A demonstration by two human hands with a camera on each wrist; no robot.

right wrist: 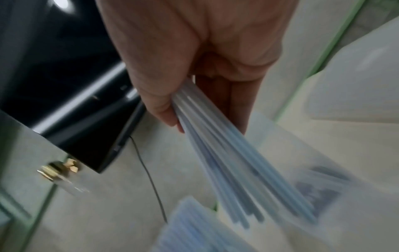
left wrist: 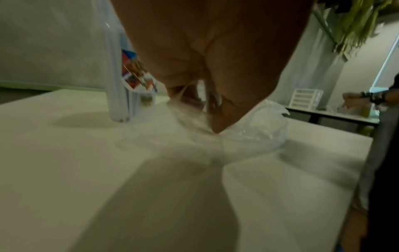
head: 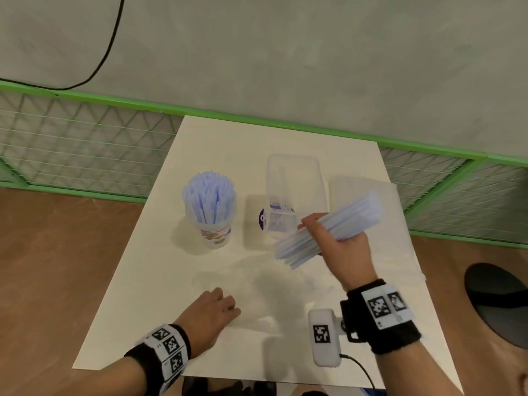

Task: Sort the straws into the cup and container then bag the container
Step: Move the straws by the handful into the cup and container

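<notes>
Nearest to me, my left hand (head: 213, 311) rests on the white table (head: 148, 318), its fingers curled down onto a clear plastic bag (head: 274, 284) lying flat there; the left wrist view shows film bunched under the fingertips, so I judge the hand pinches it. Just beyond the bag and to its right, my right hand (head: 340, 247) is raised above the table with its fingers wrapped round a bundle of pale blue straws (head: 328, 228), which lies slanted, one end pointing back toward the bag and the other up and away. Beyond the bag, straight ahead, stands the clear container (head: 294, 192), upright and open at the top, with what look like a few straws already inside. Left of the container and well apart from it, the printed cup (head: 215, 232) stands crammed with straws.

I judge the cup's share done and this bundle meant for the container. The next move calls for tipping the bundle upright, lining its lower ends over the container's narrow mouth and letting them slide in together; loose ends could catch the rim or knock it over. Bagging is not yet begun, though the bag sits ready under my left hand.
</notes>
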